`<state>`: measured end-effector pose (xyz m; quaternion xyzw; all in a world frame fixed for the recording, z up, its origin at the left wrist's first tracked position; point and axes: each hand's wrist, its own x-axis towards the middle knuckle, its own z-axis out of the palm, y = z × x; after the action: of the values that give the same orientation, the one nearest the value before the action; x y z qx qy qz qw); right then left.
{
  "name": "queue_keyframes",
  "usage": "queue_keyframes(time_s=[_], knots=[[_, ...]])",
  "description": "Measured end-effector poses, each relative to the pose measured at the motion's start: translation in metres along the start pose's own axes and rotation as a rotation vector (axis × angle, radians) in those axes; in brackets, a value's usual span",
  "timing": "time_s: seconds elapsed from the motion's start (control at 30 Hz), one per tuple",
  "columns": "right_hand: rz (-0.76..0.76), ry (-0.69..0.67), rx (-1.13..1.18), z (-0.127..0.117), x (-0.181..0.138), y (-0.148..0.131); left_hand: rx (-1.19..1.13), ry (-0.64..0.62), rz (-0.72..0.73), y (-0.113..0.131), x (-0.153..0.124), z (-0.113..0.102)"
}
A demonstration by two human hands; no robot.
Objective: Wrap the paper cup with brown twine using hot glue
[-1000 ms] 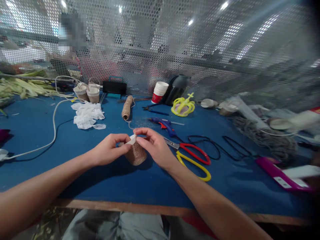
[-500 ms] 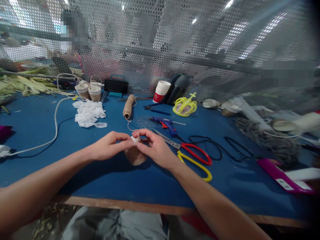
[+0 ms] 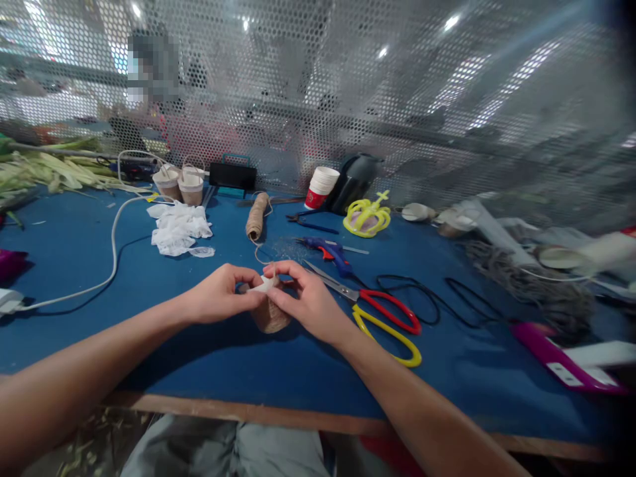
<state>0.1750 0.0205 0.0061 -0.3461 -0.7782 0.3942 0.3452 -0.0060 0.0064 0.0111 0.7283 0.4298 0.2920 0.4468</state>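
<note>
Two hands meet on one small cup: the left hand pinches its white upper part, the right hand grips the other side. Brown twine coils round the tilted cup, partly hidden by fingers. Bare blue worktop runs from it to the wooden front edge and leftward to a white cable. Rightward room is tighter: scissors lie just beside the right hand. Farther off, a twine roll and glue gun precede the mesh panel.
</note>
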Motion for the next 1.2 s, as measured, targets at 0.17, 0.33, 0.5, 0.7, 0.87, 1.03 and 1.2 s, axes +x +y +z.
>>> queue_keyframes(time_s=[0.17, 0.33, 0.5, 0.7, 0.87, 1.03, 1.2], knots=[[-0.057, 0.012, -0.037, -0.003, 0.004, -0.005, 0.003, -0.059, 0.082, 0.0, -0.001, -0.002], [0.114, -0.073, 0.077, -0.01, 0.024, -0.018, 0.025, -0.142, 0.243, 0.004, -0.005, 0.001], [0.223, -0.287, 0.163, -0.005, 0.053, -0.031, -0.049, -0.214, 0.374, 0.01, -0.011, 0.007], [0.29, -0.623, 0.099, 0.016, 0.073, -0.025, -0.04, -0.346, 0.54, 0.029, -0.024, 0.006], [0.388, -0.645, -0.108, 0.017, 0.075, -0.007, -0.001, -0.257, 0.497, 0.031, -0.028, 0.002], [0.489, -0.21, -0.447, -0.032, 0.069, 0.009, 0.043, -0.027, 0.401, 0.008, -0.015, 0.0], [0.68, 0.072, -0.848, -0.086, 0.055, 0.034, 0.11, 0.132, 0.391, -0.011, -0.003, -0.001]])
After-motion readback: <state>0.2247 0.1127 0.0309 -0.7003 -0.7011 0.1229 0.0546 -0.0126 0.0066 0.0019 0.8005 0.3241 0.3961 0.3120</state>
